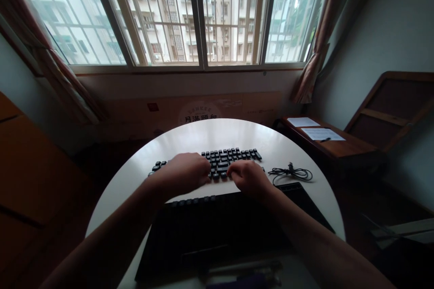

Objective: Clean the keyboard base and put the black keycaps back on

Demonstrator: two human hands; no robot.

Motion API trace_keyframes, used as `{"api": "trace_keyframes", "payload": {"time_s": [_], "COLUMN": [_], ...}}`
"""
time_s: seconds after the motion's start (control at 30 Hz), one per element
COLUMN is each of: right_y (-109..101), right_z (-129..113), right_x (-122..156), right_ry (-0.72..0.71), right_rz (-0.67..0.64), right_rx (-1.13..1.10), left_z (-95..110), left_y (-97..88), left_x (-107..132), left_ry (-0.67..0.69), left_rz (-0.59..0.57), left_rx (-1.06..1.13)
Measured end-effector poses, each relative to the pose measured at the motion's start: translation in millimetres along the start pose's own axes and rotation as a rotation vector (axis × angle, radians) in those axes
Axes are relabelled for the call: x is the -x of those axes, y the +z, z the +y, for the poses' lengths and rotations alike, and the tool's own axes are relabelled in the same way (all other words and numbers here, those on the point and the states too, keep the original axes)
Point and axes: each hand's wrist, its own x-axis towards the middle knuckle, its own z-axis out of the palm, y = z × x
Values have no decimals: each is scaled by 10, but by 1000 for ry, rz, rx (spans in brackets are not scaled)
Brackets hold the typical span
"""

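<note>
Many loose black keycaps [222,164] lie in rows on the white round table [217,133]. My left hand [190,169] is over the left part of these rows, its fingers curled together and its fingertips mostly hidden. Among the keycaps on the right is my right hand [249,176], thumb and fingers pinched; whether a keycap is between them cannot be made out. Nearer to me lies a dark keyboard base [217,230], with several keycaps [193,201] along its upper left edge. More keycaps [158,165] show left of my left hand.
A coiled black cable [291,172] lies on the table's right side. Near the front edge is a dim purple-handled item [237,282]. A low wooden table [352,145] at right carries paper sheets [322,134] and a pen [325,140]. Barred windows [200,18] are ahead.
</note>
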Motion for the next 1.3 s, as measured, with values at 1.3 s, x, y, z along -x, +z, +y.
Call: {"api": "trace_keyframes", "payload": {"time_s": [1.3], "right_y": [224], "right_z": [-143], "right_x": [-1333], "right_ry": [-153], "right_rz": [-256], "right_rx": [445], "left_z": [-249], "left_y": [1083], "left_x": [-175], "left_ry": [338], "left_rz": [183], "left_rx": [185]}}
